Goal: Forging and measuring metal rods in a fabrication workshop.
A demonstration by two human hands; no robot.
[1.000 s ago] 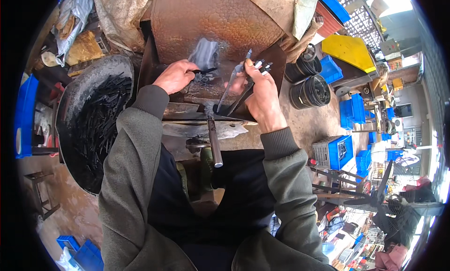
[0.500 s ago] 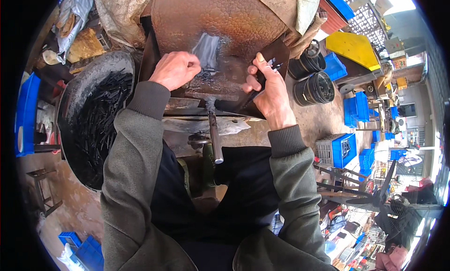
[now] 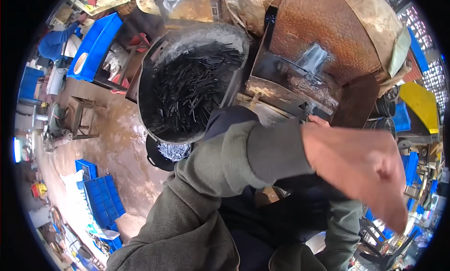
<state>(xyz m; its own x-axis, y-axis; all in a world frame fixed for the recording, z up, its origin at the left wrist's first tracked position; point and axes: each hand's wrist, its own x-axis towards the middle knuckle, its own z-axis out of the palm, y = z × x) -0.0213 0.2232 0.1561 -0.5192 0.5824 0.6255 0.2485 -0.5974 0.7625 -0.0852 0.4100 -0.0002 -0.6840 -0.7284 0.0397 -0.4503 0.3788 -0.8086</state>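
My left hand [image 3: 358,165] is smeared by motion. Its arm reaches across to the right, above my lap, and I cannot make out its fingers. Behind it, my right hand is mostly hidden; only a small part of it [image 3: 319,121] shows at the near edge of the metal work tray [image 3: 351,100]. What the right hand holds, if anything, is out of sight. Beyond the hands, a brown leathery sheet [image 3: 323,25] slopes up behind the tray, with a pale grey streak [image 3: 313,59] at its foot. A big dark pan [image 3: 146,97] of thin black strips [image 3: 192,90] stands left of the tray.
A black bucket [image 3: 152,154] with silvery pieces sits below the pan. Blue crates [image 3: 104,200] and a small wooden stool [image 3: 79,116] stand on the wet floor at left. Black buckets [image 3: 382,125] and a yellow panel [image 3: 417,104] are at the right.
The view has swung left, bringing the pan and bucket further in. My left hand has left the tray and crossed to the right, in front of my right hand, which held small dark pieces.
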